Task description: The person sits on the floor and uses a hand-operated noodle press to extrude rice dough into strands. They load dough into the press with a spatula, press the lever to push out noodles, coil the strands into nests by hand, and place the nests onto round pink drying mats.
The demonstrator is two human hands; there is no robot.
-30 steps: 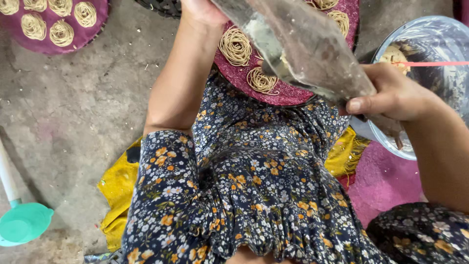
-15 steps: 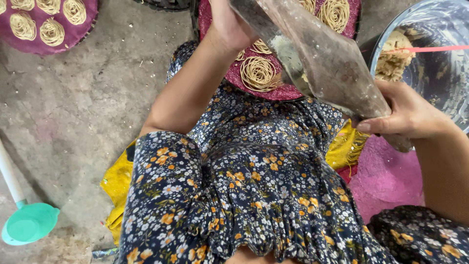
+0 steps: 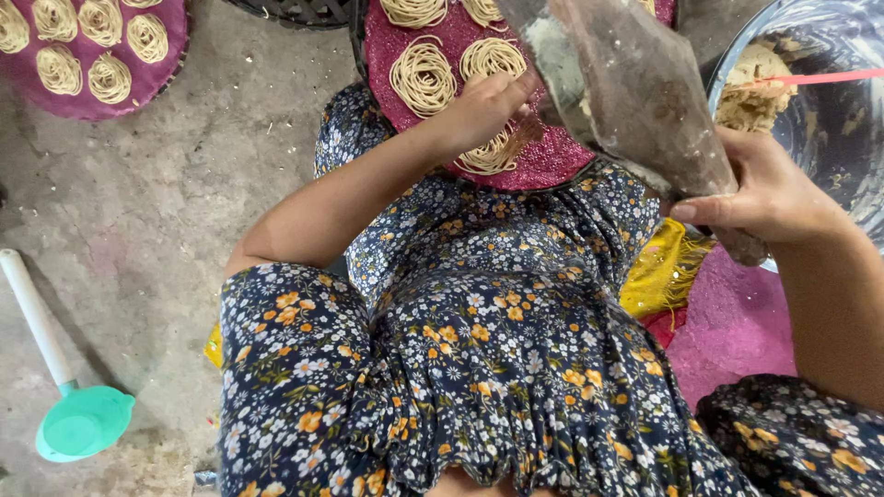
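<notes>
The right hand gripped the narrow end of a grey, dough-smeared press, a long tapering tool held slanted above the round magenta mat; its upper end ran out of view. The mat looked coarse and grainy and carried pale coils of thin noodle strands, each a flat spiral. The left hand lay on the mat with fingers curled loosely over one coil, touching it; whether it pinched the strands was hard to make out, since the knuckles hid the tips. Right of the mat stood a shiny metal basin holding a crumbly lump of dough, partly cut off. Far left of the mat a second magenta mat bore more coils, and a turquoise plastic scoop lay on rough concrete
</notes>
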